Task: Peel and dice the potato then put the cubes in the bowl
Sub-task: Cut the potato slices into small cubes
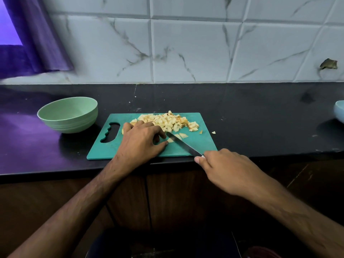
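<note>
Right hand (226, 169) grasps the knife (183, 145) handle at the cutting board's (104, 150) near edge, blade on a potato piece (170, 140). Left hand (142, 139) pinches that piece. Diced cubes (168, 121) lie at the board's far edge. A green bowl (68, 115) stands left of the board on the dark surface (260, 116).

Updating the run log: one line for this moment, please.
stage: dicing | left hand: pinches potato piece | right hand: grips knife | cubes: on board | bowl: empty

Black counter (242, 116) w/ green bowl (68, 114), teal cutting board (104, 151), stray cube (213, 132).
</note>
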Tool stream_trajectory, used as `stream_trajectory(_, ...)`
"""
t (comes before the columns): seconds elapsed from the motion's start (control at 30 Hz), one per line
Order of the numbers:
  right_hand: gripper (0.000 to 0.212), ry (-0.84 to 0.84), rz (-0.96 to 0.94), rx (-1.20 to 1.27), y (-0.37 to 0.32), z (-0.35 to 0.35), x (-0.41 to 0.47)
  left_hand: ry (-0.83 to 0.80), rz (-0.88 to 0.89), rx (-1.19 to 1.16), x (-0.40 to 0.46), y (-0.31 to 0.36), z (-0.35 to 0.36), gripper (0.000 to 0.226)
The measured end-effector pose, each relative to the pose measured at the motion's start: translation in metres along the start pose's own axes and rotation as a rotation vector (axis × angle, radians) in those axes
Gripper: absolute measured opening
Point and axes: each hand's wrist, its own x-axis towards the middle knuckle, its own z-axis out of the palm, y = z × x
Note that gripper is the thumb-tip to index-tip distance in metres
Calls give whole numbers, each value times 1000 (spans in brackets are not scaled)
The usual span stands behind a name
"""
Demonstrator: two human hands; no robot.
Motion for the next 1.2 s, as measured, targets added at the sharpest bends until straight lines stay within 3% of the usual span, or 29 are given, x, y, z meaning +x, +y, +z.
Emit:
stream_trajectory(0.23,39,-11,-25,17,-7,13,5,-10,-10,-34,4,4,6,20)
stream_trajectory(0.6,44,-11,-32,41,7,-13,10,65,23,54,-4,-11,-4,32)
stream_trajectory(0.77,46,-76,-74,-26,13,-12,-6,173,-48,58,-4,-43,-18,12)
stream_trajectory(1.2,43,-24,-79,-107,24,-16,47,124,-27,101,-13,-64,-17,28)
